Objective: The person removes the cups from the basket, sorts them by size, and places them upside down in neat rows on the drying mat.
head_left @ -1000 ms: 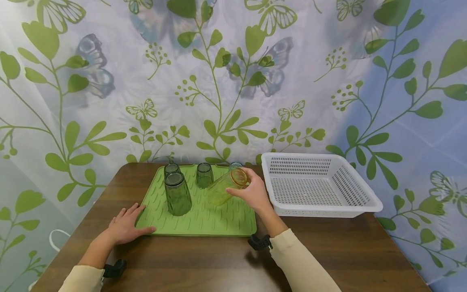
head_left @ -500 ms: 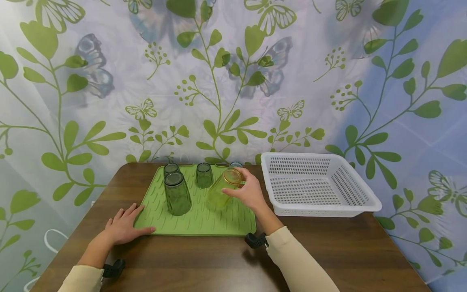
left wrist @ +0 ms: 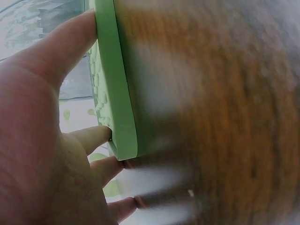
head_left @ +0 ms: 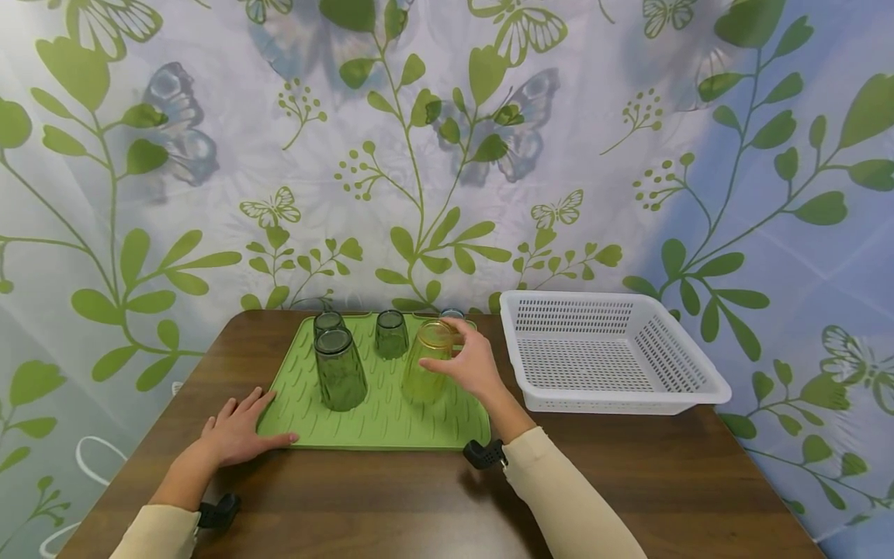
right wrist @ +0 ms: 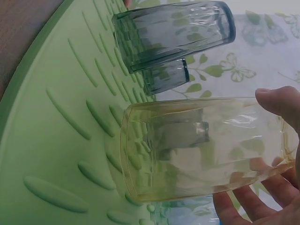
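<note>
My right hand [head_left: 469, 359] grips a tall amber drinking glass [head_left: 427, 376] near its narrow upper end, thumb on one side and fingers on the other. The glass stands nearly upright, wide end down on the green drying mat [head_left: 380, 431]; in the right wrist view the lower end of the amber glass [right wrist: 187, 150] meets the ridged surface. My left hand [head_left: 239, 435] rests at the mat's front left corner, fingers spread; the left wrist view shows the thumb and a finger touching the mat's edge [left wrist: 110, 84].
A tall grey-green glass [head_left: 340, 376] and two shorter grey glasses, one at the back left [head_left: 327, 321] and one mid-back [head_left: 391, 338], stand on the mat. A bluish glass [head_left: 452, 314] is mostly hidden behind my right hand. A white perforated basket [head_left: 615, 404] stands right of the mat.
The amber glass has gone from tilted to nearly upright, its upper end moving left along with my right hand. My left hand stays in place.
</note>
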`<state>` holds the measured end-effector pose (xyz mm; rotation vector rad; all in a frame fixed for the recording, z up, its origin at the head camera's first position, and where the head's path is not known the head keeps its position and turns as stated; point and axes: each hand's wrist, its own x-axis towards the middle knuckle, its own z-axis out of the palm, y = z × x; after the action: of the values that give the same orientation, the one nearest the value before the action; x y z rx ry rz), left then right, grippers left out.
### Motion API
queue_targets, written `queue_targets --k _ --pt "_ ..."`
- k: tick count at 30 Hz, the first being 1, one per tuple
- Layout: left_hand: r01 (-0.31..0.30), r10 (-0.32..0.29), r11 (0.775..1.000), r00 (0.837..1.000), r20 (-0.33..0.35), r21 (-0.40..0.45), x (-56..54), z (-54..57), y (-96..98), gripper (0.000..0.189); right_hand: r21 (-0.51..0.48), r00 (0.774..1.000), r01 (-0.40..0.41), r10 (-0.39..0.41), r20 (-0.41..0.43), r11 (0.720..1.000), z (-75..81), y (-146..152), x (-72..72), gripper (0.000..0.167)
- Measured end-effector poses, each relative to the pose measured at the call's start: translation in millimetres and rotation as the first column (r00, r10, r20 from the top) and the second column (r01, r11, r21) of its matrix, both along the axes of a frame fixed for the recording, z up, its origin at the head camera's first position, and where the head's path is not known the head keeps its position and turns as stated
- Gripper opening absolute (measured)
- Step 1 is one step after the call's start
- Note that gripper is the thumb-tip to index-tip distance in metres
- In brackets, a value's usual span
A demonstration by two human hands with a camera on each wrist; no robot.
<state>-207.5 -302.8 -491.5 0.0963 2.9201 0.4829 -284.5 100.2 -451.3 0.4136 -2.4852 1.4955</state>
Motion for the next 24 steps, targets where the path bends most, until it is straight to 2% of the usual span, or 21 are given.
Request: queue_targets --k 16,19,24 --pt "0.002 -0.002 1.0 1.0 0.0 0.0 -1.9 0.9 -0.4 0.109 0.002 1.0 -0.013 0.013 0.027 1.0 -5.7 -4.2 -1.5 0.082" --pt "0.006 -0.006 1.0 1.0 -0.003 0.011 -3.4 -2.8 -2.5 0.111 -0.006 1.0 -0.016 0.016 0.024 1.0 -6.4 -5.5 -0.9 0.082" --pt "0.002 -0.001 0.999 1.0 -0.023 0.045 -8.1 -16.6 -8.8 0.115 -0.004 1.0 -0.02 0.02 0.02 1.0 -7.7 -6.2 -0.1 0.083"
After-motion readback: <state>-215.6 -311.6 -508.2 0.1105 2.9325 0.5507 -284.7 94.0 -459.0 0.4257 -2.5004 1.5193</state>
